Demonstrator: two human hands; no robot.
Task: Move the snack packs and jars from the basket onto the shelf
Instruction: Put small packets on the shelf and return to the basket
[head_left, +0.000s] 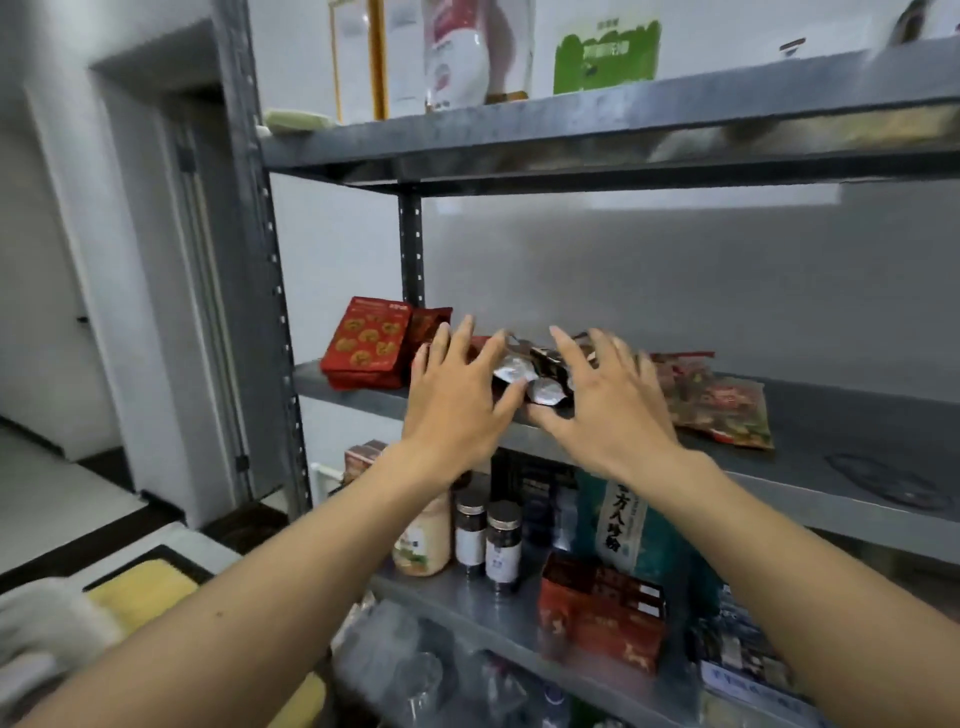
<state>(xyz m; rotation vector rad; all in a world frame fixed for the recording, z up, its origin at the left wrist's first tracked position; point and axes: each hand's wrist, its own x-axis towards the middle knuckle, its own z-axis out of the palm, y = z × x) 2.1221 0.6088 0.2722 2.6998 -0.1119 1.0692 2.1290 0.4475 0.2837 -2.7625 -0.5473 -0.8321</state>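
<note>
A pile of dark and silver snack packs (535, 371) lies on the grey metal shelf (831, 441) at chest height. My left hand (457, 395) and my right hand (608, 405) hover on either side of the pile, fingers spread and straight, the thumbs close to the silver packs. Whether they touch the packs I cannot tell. Red snack packs (363, 343) lean at the shelf's left end. A red and green pack (722, 405) lies flat to the right of my right hand. The basket is not in view.
Below, a lower shelf (483, 603) holds a cream jar (423, 540), two dark jars (488, 538), a teal bag (634, 525) and red boxes (602, 608). The top shelf carries a white pouch (457, 52) and a green carton (605, 54). The right part of the middle shelf is bare.
</note>
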